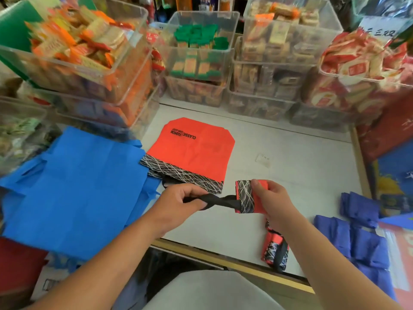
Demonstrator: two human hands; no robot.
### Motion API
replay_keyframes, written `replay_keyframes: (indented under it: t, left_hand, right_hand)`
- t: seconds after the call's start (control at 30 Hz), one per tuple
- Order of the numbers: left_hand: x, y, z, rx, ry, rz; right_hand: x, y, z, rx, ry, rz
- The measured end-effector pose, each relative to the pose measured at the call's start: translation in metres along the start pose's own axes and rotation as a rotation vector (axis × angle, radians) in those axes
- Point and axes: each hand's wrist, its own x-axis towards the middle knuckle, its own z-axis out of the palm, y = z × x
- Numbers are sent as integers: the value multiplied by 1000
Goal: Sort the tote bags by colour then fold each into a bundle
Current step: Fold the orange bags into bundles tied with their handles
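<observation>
Your white table (pixel 301 186) is ringed at the back by clear plastic bins stacked two high. The upper bin on your left (pixel 105 73) is heaped with orange and cream snack packets. The middle bin (pixel 201 13) holds rows of green-topped packets. Next to it, another bin (pixel 290 52) is packed with tan packets, and the far-right bin (pixel 357 79) overflows with red and white ones. The lower bins hold more packets, too blurred to tell apart.

A flat red tote (pixel 196 148) with a black scribble-patterned band and black lettering lies in the middle of the table, its band nearest you. A pile of bright blue totes (pixel 78 186) sits to its left, touching the band's corner.

Your right hand (pixel 274 202) grips a rolled red bundle (pixel 245 198) just above the table, thumb on top and fingers curled round it. Your left hand (pixel 176 204) has its fingers closed round the bundle's twisted black strap (pixel 219 201), which runs taut between both hands.

A tied red bundle (pixel 274 247) lies at the near table edge, below your right forearm. Several dark blue bundles (pixel 357 242) lie grouped at your right.
</observation>
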Motion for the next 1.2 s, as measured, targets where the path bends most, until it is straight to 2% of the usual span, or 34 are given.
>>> replay_keyframes:
  t: [0.07, 0.13, 0.23, 0.3, 0.33, 0.4, 0.47, 0.53, 0.63, 0.7, 0.77, 0.93, 1.07, 1.13, 1.2]
  left_hand:
    - [-2, -3, -8, -52, 39, -35]
    - [-8, -4, -20, -5, 23, -17]
    - [-17, 3, -37, 360, -70, 152]
    - [-20, 12, -46, 493, -141, 273]
    - [-20, 17, -50, 493, -179, 311]
    - [-17, 26, -58, 345, -237, 336]
    - [-11, 28, -62, 88, -214, 267]
    - [5, 14, -62, -116, -96, 169]
    - [36, -26, -54, -164, 148, -78]
    - [52, -51, -45, -129, 205, -299]
    - [63, -74, -33, -129, 218, -437]
    - [87, -113, -3, -159, 250, -549]
    - [92, -127, 3, -127, 236, -642]
    - [94, -131, 1, -130, 231, -681]
    - [96, -133, -1, -139, 236, -706]
  right_hand:
    - [1, 7, 3, 23, 0, 32]
    - [3, 8, 2, 20, 40, 41]
    - [5, 1, 1, 12, 68, 0]
    - [5, -5, 9, -15, 67, -27]
    - [4, -7, 15, -39, 64, -33]
    - [1, -5, 31, -73, 45, 3]
    - [2, 8, 47, -53, 14, 99]
    - [5, 25, 57, 19, -6, 177]
    - [-2, 34, 73, 61, 80, 185]
    - [-4, 44, 78, -83, 164, 87]
    - [-1, 60, 82, -259, 189, -46]
    - [28, 117, 76, -710, 225, -194]
    - [42, 141, 66, -1200, 340, -548]
    - [42, 139, 75, -1380, 222, -662]
    - [40, 139, 86, -1323, 105, -568]
